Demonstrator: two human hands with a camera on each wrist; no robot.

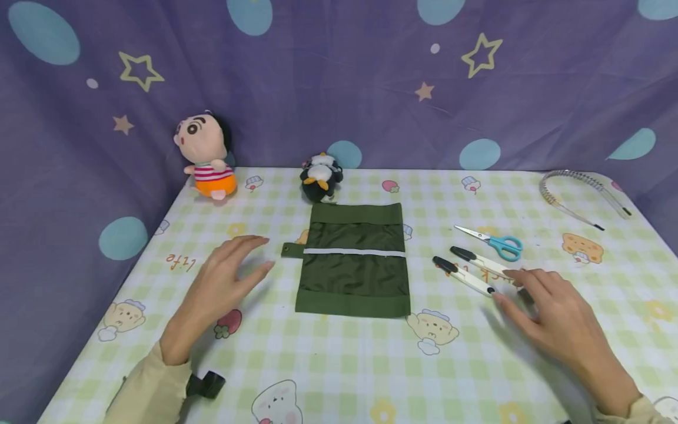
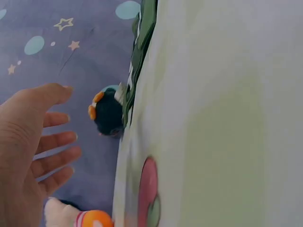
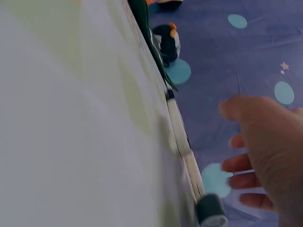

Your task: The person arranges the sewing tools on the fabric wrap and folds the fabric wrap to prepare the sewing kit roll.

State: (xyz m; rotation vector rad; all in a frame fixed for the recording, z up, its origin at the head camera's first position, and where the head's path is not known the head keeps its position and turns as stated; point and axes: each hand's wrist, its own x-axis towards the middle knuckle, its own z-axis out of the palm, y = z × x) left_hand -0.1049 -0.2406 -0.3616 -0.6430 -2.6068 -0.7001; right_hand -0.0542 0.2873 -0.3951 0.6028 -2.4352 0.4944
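A dark green fabric pouch (image 1: 352,306) lies unfolded on the table, with a white strip across its middle and a snap tab on its left. My left hand (image 1: 225,277) hovers to the left of that tab; its fingers are spread and hold nothing. Two white pens with black caps, a nearer pen (image 1: 466,277) and a farther pen (image 1: 482,261), lie to the right of the pouch. Over their right ends is my right hand (image 1: 556,312), fingers extended. In the right wrist view, the right hand (image 3: 270,151) appears apart from the pens (image 3: 177,123).
Blue-handled scissors (image 1: 505,247) lie just behind the pens. A headband (image 1: 569,174) is at the back right. Along the back stand a penguin plush (image 1: 320,176) and a plush doll (image 1: 209,156). A checked cloth (image 1: 344,371) covers the table; a purple curtain (image 1: 339,88) hangs behind.
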